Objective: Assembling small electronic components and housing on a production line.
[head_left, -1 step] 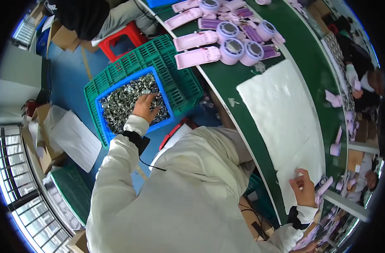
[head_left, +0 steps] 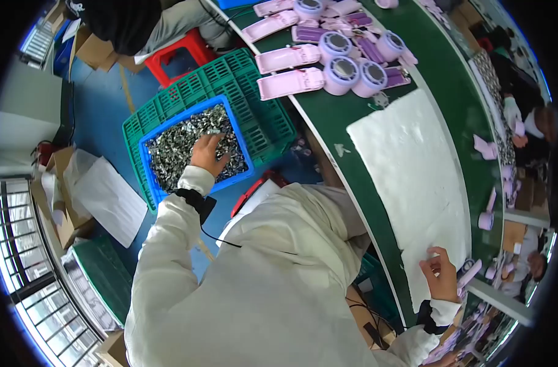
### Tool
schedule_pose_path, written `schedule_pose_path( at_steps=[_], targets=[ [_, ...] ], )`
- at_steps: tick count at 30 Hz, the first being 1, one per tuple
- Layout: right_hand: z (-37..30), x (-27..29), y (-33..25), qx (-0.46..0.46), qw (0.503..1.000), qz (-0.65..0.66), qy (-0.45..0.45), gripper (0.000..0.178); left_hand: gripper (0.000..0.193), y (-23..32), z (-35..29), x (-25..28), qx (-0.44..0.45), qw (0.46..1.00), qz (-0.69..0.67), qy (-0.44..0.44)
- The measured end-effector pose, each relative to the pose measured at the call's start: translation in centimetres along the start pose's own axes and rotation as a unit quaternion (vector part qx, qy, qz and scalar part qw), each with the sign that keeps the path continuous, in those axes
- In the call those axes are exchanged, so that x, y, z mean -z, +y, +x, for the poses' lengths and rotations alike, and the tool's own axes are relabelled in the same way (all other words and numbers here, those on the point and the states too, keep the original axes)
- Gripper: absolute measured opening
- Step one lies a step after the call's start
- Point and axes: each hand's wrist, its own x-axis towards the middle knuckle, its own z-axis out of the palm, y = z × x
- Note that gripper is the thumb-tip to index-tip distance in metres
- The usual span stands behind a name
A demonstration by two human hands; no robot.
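Note:
My left hand [head_left: 207,153] is over a blue tray [head_left: 247,153] full of small, shiny metallic pieces [head_left: 178,147]. Its fingertips and thumb are apart, touching or just above the pieces, and I cannot make out anything between them. On the right, my right hand [head_left: 441,275] rests at the near end of a long white foam sheet [head_left: 413,165]. Its fingers are loosely bent, with a gap between thumb and forefinger and nothing visible held. The sheet lies on a green-topped workbench [head_left: 319,119].
The blue tray sits on green plastic crates [head_left: 264,131]. Pink housings [head_left: 291,84] and round lilac parts [head_left: 341,74] crowd the bench's far end. A red stool [head_left: 190,52] with a seated person stands beyond. Another person's gloved hand [head_left: 511,113] holds a pink part across the bench.
The view has shifted slightly, and my left hand sits a touch further left over the pieces. My right hand stays in place.

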Motion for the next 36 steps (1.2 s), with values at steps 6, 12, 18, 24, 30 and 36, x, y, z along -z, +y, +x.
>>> schedule_pose_path(
  at_steps=[6,12,18,24,30,36],
  targets=[
    [-0.4,-1.8,-8.2,0.117,0.991,0.019,-0.059,0.018,0.060,-8.1,-2.2,4.0,0.222,0.931,0.139,0.252],
    [3.9,-14.8,-18.7,0.434,0.877,0.022,-0.205,0.035,0.103,-27.1,-14.2,6.8,0.423,0.863,0.047,0.272],
    [21.5,-34.9,-24.8,0.339,0.935,-0.021,-0.100,0.070,0.070,-23.3,-11.4,6.2,0.374,0.919,-0.009,0.122],
    [25.9,-40.1,-25.6,0.199,0.953,0.005,-0.231,0.077,0.073,-23.9,-12.1,5.6,0.376,0.921,-0.071,0.070],
    [25.6,-44.9,-25.8,0.243,0.953,0.044,-0.174,0.062,0.082,-28.3,-12.8,2.6,0.416,0.887,-0.092,0.178],
    [22.7,-40.0,-24.1,0.254,0.947,-0.052,-0.188,0.051,0.081,-26.6,-16.0,-0.8,0.325,0.894,-0.254,0.174]
  ],
)
